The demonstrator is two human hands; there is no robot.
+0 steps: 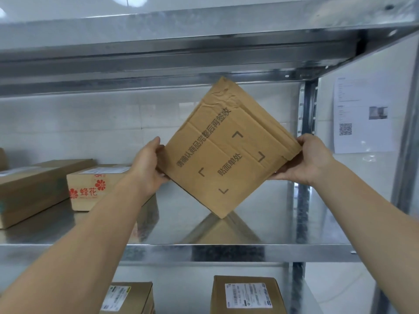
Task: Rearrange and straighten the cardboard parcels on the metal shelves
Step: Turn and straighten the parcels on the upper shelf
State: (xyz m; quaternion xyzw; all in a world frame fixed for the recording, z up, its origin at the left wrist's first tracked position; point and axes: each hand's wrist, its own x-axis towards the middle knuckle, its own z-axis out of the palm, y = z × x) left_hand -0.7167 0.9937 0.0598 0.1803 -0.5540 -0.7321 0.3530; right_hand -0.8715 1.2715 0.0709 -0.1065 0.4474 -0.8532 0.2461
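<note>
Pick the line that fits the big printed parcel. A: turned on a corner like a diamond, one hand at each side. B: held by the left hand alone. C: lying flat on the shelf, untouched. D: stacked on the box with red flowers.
A: the parcel stands corner-down, the left hand gripping its left corner and the right hand its right corner.
</note>
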